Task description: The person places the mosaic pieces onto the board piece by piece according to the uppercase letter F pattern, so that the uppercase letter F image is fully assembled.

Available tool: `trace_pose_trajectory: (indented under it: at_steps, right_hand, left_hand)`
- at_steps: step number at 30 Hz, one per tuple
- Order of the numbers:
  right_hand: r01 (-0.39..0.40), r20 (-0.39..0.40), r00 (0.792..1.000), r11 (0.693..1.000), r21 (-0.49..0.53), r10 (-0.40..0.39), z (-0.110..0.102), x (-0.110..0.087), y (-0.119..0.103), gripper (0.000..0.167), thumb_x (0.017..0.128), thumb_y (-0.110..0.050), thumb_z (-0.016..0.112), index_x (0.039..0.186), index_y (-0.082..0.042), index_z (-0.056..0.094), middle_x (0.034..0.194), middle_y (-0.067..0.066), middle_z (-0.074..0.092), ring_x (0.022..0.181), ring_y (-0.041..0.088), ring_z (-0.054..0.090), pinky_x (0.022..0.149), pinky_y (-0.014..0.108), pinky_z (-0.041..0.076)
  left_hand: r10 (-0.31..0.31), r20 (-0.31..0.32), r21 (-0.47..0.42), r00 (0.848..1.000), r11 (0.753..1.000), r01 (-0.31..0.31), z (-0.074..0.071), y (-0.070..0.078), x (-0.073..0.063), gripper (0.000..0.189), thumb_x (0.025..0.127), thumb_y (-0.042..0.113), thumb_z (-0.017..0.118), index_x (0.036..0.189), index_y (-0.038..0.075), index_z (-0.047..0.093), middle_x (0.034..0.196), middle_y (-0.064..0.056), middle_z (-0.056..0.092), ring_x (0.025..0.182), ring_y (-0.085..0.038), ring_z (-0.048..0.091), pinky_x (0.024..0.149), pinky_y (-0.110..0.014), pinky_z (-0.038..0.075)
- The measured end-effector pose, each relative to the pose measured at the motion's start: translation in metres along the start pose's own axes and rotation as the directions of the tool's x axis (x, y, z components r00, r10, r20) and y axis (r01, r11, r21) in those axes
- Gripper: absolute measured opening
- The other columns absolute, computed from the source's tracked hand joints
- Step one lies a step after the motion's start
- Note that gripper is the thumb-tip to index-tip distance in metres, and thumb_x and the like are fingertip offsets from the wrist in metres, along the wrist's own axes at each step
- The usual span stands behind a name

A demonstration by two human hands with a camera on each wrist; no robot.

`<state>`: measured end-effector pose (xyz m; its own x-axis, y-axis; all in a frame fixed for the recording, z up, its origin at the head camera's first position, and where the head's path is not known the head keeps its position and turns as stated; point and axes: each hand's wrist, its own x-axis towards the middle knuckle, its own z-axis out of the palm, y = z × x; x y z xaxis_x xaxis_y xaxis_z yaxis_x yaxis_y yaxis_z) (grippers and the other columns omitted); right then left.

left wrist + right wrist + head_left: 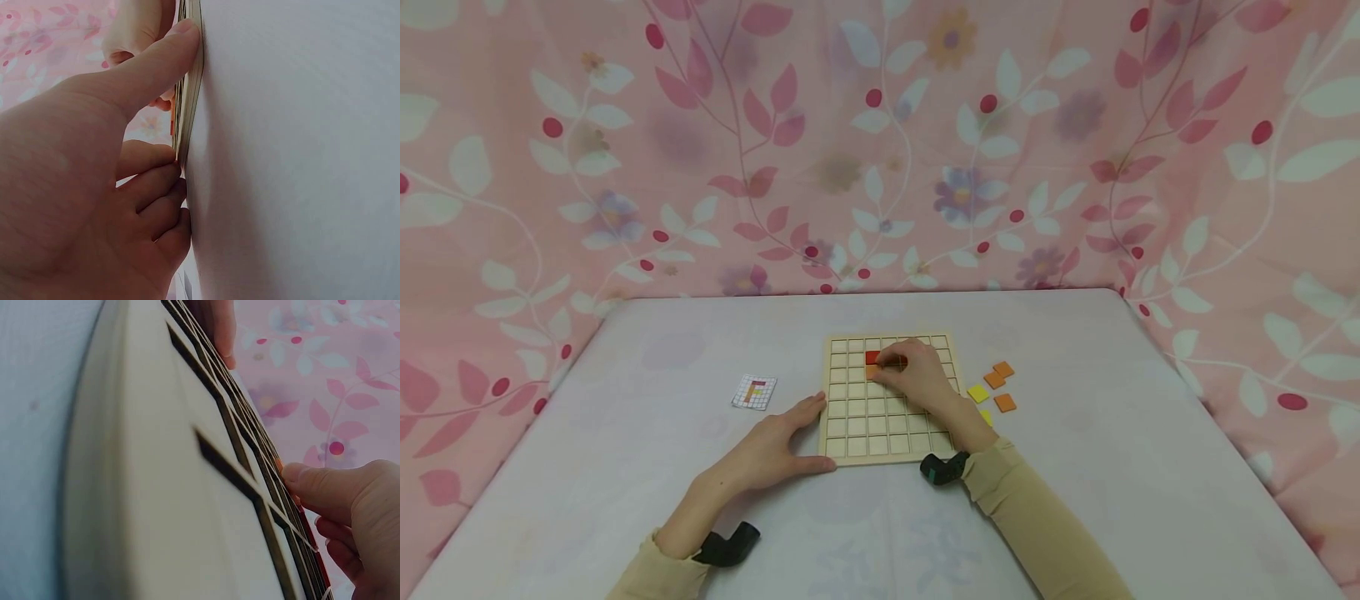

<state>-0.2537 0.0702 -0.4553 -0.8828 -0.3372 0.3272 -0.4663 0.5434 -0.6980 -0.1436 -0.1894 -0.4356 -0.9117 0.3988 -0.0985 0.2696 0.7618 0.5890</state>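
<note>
A square wooden grid board (856,427) lies on the table. Along its left side and front corner rests my left hand (763,450), fingertips on the left edge and an outstretched thumb (165,59) on the front edge. My right hand (917,375) reaches over the board and pinches an orange square tile (870,373) at a cell in the upper part. Its thumb (312,484) touches that tile in the right wrist view. Directly behind lies a red tile (871,357) in the grid; more red shows partly hidden behind the fingers.
Loose orange tiles (1004,402) and yellow tiles (977,393) lie right of the board, one partly hidden by the right wrist. Left of the board is a small card (754,392) printed with a coloured grid pattern. A flowered pink curtain (880,150) surrounds the white table (685,333).
</note>
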Motion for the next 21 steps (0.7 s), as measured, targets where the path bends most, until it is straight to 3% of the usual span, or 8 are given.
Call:
trace_pose_trajectory:
  at_steps: [21]
  right_hand:
    - [-0.024, 0.01, 1.0, 1.0, 0.016, 0.024, 0.0, -0.0008, 0.001, 0.018, 0.08, -0.019, 0.085, 0.095, -0.012, 0.078, 0.095, -0.001, 0.075, 0.092, 0.018, 0.06, 0.083, 0.034, 0.048]
  left_hand:
    - [0.0, -0.002, 0.0, 1.0, 1.0, 0.0, -0.0007, 0.0013, -0.0003, 0.097, 0.079, 0.054, 0.079, 0.156, 0.014, 0.035, 0.163, 0.003, 0.031, 0.151, -0.023, 0.028, 0.118, -0.049, 0.032]
